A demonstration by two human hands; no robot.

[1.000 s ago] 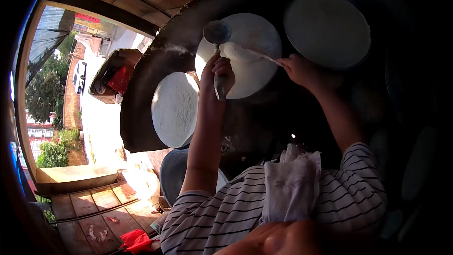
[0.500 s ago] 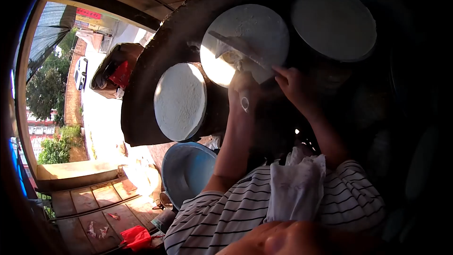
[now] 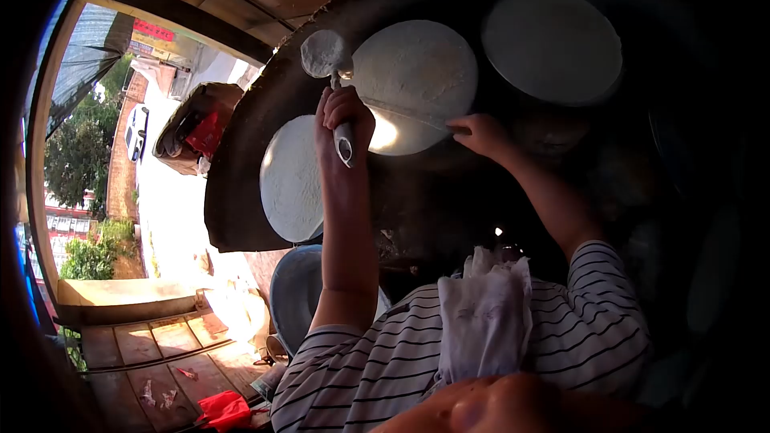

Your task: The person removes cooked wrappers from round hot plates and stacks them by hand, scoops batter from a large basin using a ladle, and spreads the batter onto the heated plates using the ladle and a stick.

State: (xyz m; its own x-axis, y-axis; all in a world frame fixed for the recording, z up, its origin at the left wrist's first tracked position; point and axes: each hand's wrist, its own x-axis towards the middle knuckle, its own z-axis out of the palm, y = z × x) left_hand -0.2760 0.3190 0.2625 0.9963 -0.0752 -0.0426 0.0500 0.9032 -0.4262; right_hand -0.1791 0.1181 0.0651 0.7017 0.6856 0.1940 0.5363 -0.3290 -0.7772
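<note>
My left hand (image 3: 346, 112) is wrapped round the handle of a ladle (image 3: 323, 52), whose bowl is coated in white batter. It is raised over the left edge of the middle round griddle (image 3: 421, 56), which carries a white layer of batter. My right hand (image 3: 481, 136) grips the right end of a long, thin spreader blade (image 3: 405, 115). That blade lies low across the near part of the middle griddle; whether it touches the batter is hard to tell. Partly behind my left forearm is another white-coated round griddle (image 3: 290, 184).
A third white-coated round (image 3: 553, 44) sits in shade at the far right. By my left elbow stands a blue basin (image 3: 293, 293). A bag with a red patch (image 3: 204, 132) is beyond the dark stove edge (image 3: 228, 216). A red bag (image 3: 224, 410) lies lower left.
My left hand and the ladle have moved left, off the middle of the griddle. The spreader blade has come lower and nearer to me, while my right hand has shifted only slightly.
</note>
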